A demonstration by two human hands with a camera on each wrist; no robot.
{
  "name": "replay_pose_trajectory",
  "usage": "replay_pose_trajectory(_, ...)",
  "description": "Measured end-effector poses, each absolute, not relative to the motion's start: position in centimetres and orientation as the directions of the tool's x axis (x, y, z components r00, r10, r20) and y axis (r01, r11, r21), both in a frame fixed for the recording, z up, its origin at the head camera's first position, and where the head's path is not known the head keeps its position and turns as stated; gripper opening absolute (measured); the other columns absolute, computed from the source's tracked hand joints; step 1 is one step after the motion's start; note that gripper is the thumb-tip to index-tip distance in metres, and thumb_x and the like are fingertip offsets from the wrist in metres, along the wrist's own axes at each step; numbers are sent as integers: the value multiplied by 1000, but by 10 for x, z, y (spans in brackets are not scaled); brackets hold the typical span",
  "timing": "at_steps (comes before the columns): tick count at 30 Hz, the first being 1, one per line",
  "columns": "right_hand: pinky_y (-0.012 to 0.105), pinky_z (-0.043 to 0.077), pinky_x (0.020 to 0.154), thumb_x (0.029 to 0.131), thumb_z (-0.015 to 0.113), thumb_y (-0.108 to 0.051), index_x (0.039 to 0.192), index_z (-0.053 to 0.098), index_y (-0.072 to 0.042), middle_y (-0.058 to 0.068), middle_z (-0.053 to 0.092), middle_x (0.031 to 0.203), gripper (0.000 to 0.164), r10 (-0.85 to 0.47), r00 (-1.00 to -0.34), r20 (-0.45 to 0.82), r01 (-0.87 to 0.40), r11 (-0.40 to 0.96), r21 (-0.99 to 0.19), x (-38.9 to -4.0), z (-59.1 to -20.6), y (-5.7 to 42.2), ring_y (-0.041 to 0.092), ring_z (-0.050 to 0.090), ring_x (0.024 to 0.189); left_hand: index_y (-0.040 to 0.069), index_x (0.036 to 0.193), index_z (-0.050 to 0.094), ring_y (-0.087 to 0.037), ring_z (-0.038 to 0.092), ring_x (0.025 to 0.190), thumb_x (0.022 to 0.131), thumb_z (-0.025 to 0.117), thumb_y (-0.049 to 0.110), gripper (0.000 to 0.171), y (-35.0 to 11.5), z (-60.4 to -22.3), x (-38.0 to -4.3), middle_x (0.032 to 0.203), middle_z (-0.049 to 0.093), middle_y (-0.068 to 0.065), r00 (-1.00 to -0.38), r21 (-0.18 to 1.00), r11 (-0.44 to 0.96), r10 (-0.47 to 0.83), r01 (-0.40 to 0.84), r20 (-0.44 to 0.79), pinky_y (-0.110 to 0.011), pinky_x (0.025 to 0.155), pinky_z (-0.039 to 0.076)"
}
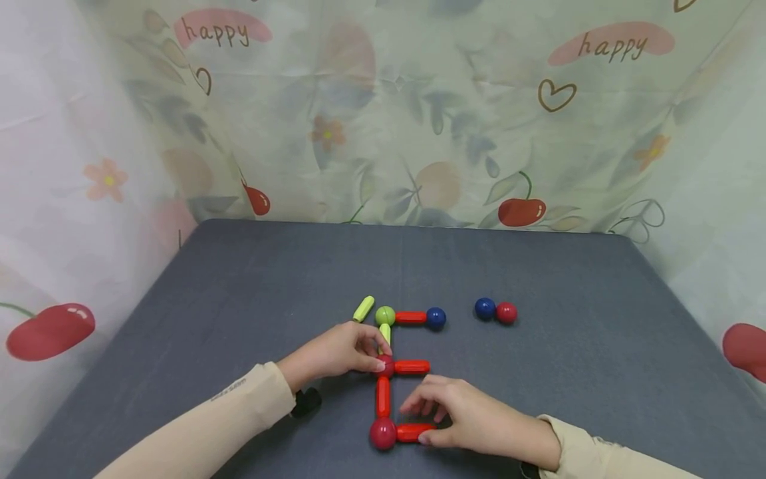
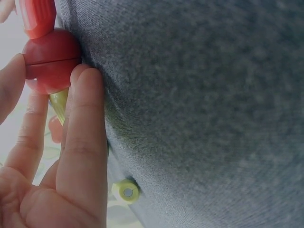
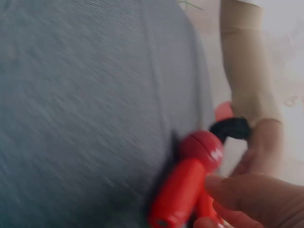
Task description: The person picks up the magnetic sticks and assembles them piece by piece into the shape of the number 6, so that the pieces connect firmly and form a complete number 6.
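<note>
In the head view my left hand (image 1: 347, 349) pinches the middle red ball (image 1: 385, 366) between thumb and fingers; the left wrist view shows that ball (image 2: 52, 61) up close. A red rod (image 1: 411, 366) points right from it, another red rod (image 1: 383, 397) runs down to a lower red ball (image 1: 383, 434), and a yellow-green rod (image 1: 385, 334) leads up to a green ball (image 1: 385, 315). My right hand (image 1: 457, 412) is at the bottom red rod (image 1: 413, 433), its thumb by the rod's free end and its fingers loosely spread above. The right wrist view shows this rod (image 3: 178, 194).
From the green ball a top red rod (image 1: 410, 317) reaches a blue ball (image 1: 436, 319). Another yellow-green rod (image 1: 364, 309) lies loose at its left. Farther right on the dark grey table (image 1: 538, 273), a second blue ball (image 1: 485, 308) sits beside a loose red ball (image 1: 507, 313).
</note>
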State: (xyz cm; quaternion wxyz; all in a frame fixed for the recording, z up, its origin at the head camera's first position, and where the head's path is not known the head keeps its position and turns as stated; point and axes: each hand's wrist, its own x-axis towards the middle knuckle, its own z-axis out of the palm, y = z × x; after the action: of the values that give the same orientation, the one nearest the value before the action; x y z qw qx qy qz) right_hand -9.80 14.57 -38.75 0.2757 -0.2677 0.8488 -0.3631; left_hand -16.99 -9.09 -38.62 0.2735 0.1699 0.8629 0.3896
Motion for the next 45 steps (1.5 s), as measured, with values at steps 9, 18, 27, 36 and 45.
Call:
replay_pose_trajectory(9, 27, 54, 79, 86, 75, -23, 114, 66, -17, 0, 64, 109, 30, -603, -792, -95, -343, 568, -748, -111, -362, 162, 18, 61, 97, 19, 99, 70, -15, 55, 68, 82, 78, 19, 19, -92, -386, -171, 77, 65, -1, -784, 768, 636, 511, 70, -352, -27, 61, 44)
replay_pose_trajectory(18, 40, 53, 87, 88, 72, -17, 122, 62, -17, 2, 63, 118, 36, -411, -903, 123, -377, 624, -685, -143, -349, 198, 21, 61, 107, 20, 98, 70, -13, 55, 67, 83, 77, 18, 17, -92, -387, -170, 78, 66, 1, -782, 770, 632, 520, 83, -343, -26, 60, 42)
replay_pose_trajectory(27, 53, 43, 101, 91, 69, -22, 141, 45, -12, 15, 52, 136, 57, -273, -948, 163, -310, 675, -669, -182, -366, 243, 33, 52, 124, 20, 99, 70, -13, 56, 69, 83, 77, 18, 17, -92, -387, -170, 79, 66, 2, -779, 772, 631, 521, 75, -350, -26, 61, 43)
replay_pose_trajectory(36, 54, 42, 100, 89, 71, -26, 144, 40, -4, 22, 47, 143, 67, -249, -969, -7, -185, 740, -647, -199, -384, 271, 41, 50, 125, 20, 98, 70, -14, 55, 68, 83, 77, 19, 17, -92, -388, -170, 78, 66, 1, -786, 770, 633, 517, 83, -340, -27, 60, 42)
replay_pose_trajectory(45, 32, 50, 75, 85, 75, -24, 125, 60, -4, 16, 65, 111, 47, -278, -957, -87, -175, 788, -590, -206, -398, 279, 24, 63, 95, 21, 97, 70, -14, 55, 67, 82, 78, 19, 18, -92, -387, -170, 78, 65, 0, -792, 767, 636, 508, 79, -340, -27, 60, 43)
